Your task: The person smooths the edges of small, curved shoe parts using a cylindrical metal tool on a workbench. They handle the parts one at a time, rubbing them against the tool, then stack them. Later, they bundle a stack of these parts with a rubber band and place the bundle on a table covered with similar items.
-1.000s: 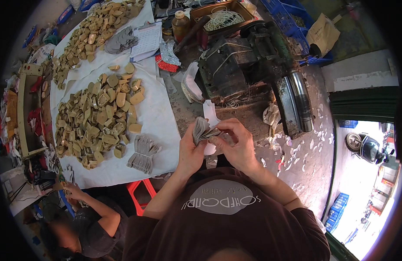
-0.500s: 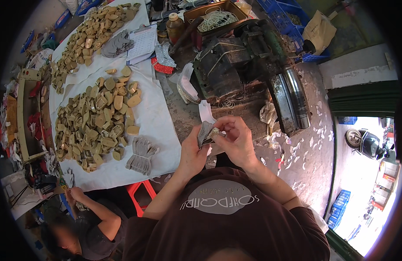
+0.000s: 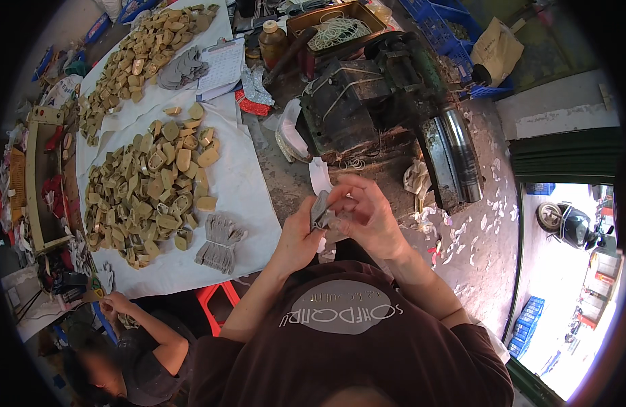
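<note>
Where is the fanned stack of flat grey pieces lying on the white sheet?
In the head view, the fanned grey stack lies left of the person's left hand, beside the heap of tan pieces.

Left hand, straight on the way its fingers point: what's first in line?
The left hand points up and right, already on the stack of grey flat pieces it holds. Past that, likely the white paper slip, then the dark machine; depth is unclear.

We saw a small stack of flat grey pieces (image 3: 321, 211), fanned slightly and standing roughly upright, pinched between both hands above the stained floor, just below a white paper strip.
</note>
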Tool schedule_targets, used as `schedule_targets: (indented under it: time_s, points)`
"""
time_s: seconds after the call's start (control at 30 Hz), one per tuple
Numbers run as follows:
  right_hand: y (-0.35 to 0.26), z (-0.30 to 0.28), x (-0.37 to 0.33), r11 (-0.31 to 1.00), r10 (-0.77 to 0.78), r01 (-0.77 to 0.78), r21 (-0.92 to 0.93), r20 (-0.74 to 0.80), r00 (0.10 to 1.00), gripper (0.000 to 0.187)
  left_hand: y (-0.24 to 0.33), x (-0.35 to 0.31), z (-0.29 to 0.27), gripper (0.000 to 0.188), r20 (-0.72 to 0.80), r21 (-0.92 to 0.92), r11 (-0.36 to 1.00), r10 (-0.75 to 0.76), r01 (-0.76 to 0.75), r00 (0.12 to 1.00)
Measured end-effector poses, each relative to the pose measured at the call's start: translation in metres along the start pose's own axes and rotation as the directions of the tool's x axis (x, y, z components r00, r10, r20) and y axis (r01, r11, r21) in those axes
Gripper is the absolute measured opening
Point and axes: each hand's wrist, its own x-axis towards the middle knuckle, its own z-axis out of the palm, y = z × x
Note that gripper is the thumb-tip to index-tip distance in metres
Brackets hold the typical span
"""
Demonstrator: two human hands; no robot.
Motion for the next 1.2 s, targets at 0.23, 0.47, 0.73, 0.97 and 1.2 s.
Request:
schedule_targets:
  time_s: [0.23,0.47,0.73,0.97,1.2]
  points:
    - [-0.056,-0.018,0.008,0.979,-0.187,0.187,0.078,0.002,0.982,0.064,-0.015,-0.011,-0.01,0.019,0.049,-0.497,0.833,-0.252,0.242,0.967]
    - [0.016,-0.01,0.004,0.767,-0.077,0.045,-0.64,-0.022,0.997,0.044,-0.009,-0.003,-0.009,0.019,0.064,-0.552,0.817,-0.156,0.166,0.986]
    - [0.032,-0.017,0.022,0.788,0.079,-0.098,-0.608,-0.059,0.995,0.032,-0.011,-0.008,-0.003,0.03,0.203,-0.676,0.704,-0.106,0.218,0.973]
    - [0.034,-0.052,0.018,0.703,-0.011,-0.137,-0.698,-0.203,0.979,0.035,-0.098,0.027,-0.017,0.033,-0.167,-0.549,0.787,-0.433,0.281,0.886]
    - [0.073,-0.055,0.011,0.147,0.048,-0.068,-0.987,-0.062,0.997,0.045,-0.139,0.077,0.012,0.037,-0.439,-0.072,0.911,-0.395,0.406,0.807]
